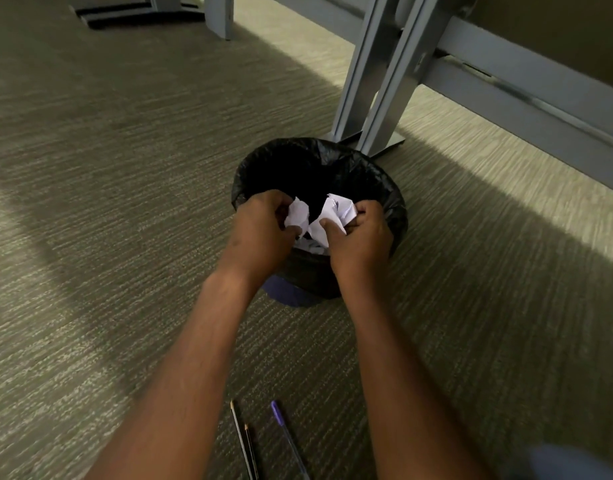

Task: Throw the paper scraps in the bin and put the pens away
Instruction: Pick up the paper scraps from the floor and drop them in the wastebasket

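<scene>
A small bin (391, 188) lined with a black bag stands on the carpet. Both my hands are over its opening. My left hand (260, 230) grips a crumpled white paper scrap (296, 214). My right hand (360, 240) grips another crumpled white scrap (336, 211). More white paper (312, 247) lies inside the bin below the hands. On the carpet near me lie a purple-capped pen (286, 434) and two thin dark pencils (244, 441), between my forearms.
Grey metal desk legs (374, 81) and a low rail (527, 84) stand just behind and right of the bin. Another desk foot (138, 13) is at the far left. Open carpet spreads to the left.
</scene>
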### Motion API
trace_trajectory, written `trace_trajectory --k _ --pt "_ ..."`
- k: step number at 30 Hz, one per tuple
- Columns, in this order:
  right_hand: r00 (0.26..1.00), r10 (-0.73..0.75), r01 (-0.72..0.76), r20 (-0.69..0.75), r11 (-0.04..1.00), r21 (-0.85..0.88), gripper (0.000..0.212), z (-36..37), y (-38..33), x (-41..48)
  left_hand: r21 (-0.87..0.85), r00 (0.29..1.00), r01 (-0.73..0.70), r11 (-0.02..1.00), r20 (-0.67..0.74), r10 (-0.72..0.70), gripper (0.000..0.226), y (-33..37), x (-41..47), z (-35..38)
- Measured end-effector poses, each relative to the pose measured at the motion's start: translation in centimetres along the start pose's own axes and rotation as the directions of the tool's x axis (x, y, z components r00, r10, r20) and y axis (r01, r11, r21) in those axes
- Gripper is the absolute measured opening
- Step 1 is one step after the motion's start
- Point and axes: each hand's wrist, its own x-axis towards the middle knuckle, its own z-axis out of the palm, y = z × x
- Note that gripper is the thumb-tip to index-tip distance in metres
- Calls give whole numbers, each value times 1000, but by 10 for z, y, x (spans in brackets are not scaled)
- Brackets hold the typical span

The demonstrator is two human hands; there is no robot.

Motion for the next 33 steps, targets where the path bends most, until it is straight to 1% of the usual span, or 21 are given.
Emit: trace_trajectory --k 3,5,7,10,16,23,25,27,30,33 --pt "997 21 -23 69 1000 18 60 5 4 -1 -55 999 8 998 33 -6 35 -3 -1 2" --pt "995 23 -24 97 1000 7 62 7 4 -3 -47 999 -3 999 40 5 42 -5 -2 2" --pt "997 -5 6 81 1000 -6 56 7 3 -6 -28 999 -20 999 29 21 45 -6 -2 2" --pt "998 -46 46 36 999 14 47 6 0 -9 -5 1000 -31 1000 -7 31 40 -6 -3 -1" --pt "993 -116 116 -6 992 50 35 10 -9 -20 5 996 4 1000 -91 -4 32 -8 -5 -10" --pt "984 -178 177 5 981 83 30 20 -12 -36 1 996 55 998 -69 -55 20 -11 -10 -15" --pt "976 -217 216 -3 971 100 27 23 -15 -41 -5 994 82 997 -69 -82 12 -12 -10 -17" --pt "970 -243 242 -4 963 117 24 28 -17 -47 12 988 141 990 -68 -140 6 -13 -12 -19" --pt "964 -267 262 15 953 150 20 38 -19 -59 64 970 243 968 -41 -240 14 -18 -17 -21" --pt "959 -280 270 45 950 156 18 46 -18 -73 141 958 285 948 -10 -287 15 -24 -21 -23"
